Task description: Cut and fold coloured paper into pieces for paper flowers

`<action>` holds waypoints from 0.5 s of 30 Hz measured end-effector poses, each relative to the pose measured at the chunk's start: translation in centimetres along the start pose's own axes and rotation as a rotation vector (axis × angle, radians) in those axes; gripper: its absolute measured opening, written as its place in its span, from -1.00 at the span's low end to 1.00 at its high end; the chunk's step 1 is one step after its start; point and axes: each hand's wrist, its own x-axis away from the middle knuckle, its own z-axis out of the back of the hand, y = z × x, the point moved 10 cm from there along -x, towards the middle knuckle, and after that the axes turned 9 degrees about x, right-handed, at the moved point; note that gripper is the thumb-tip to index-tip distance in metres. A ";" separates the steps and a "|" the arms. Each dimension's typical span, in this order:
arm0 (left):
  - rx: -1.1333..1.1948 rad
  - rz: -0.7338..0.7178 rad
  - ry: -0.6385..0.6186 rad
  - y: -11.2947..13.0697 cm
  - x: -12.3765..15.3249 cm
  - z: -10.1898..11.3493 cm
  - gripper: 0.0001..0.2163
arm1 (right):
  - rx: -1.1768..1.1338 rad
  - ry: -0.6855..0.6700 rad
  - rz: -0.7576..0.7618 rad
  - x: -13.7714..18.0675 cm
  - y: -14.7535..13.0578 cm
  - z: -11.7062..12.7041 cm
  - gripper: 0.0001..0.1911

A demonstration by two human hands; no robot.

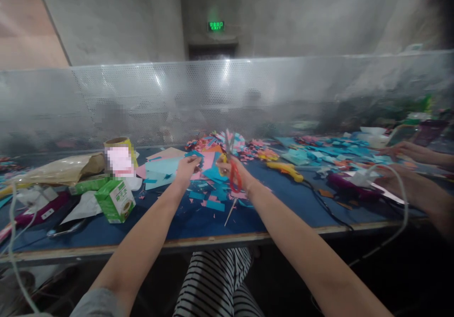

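My left hand (190,166) is closed in a pinch on a small piece of blue paper (193,154) above the table. Facing it, my right hand (238,169) is closed around scissors with red handles (235,179). Their blades (230,142) point up and away from me, blurred. Something yellow shows by the right fingers; I cannot tell what it is. Under and between both hands lie light blue paper sheets (161,171), pink paper and several cut blue scraps (215,206). A thin stick (230,212) lies nearer the table edge.
A green carton (116,201), paper bag (67,168) and tape roll (118,142) stand left. Behind is a heap of cut paper (209,142). A yellow glue gun (285,170) with a black cord lies right. Farther right are another person's hands (407,152) and paper scraps (329,149).
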 end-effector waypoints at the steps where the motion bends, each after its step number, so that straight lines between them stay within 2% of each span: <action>1: 0.012 0.006 0.005 0.0 0.0 0.0 -0.74 | 0.049 0.019 -0.031 -0.1 0.4 0.4 -0.74; 6: 0.056 0.033 0.039 -0.1 -0.1 0.3 -0.74 | 0.329 0.137 -0.161 -0.6 2.5 2.3 -0.77; 9: 0.102 0.028 0.060 0.0 -0.1 0.6 -0.74 | 0.424 0.101 -0.150 -0.7 2.8 1.9 -0.73; 15: 0.223 0.012 0.083 0.1 -0.2 1.1 -0.73 | 0.241 -0.025 -0.238 0.3 2.9 0.0 -0.67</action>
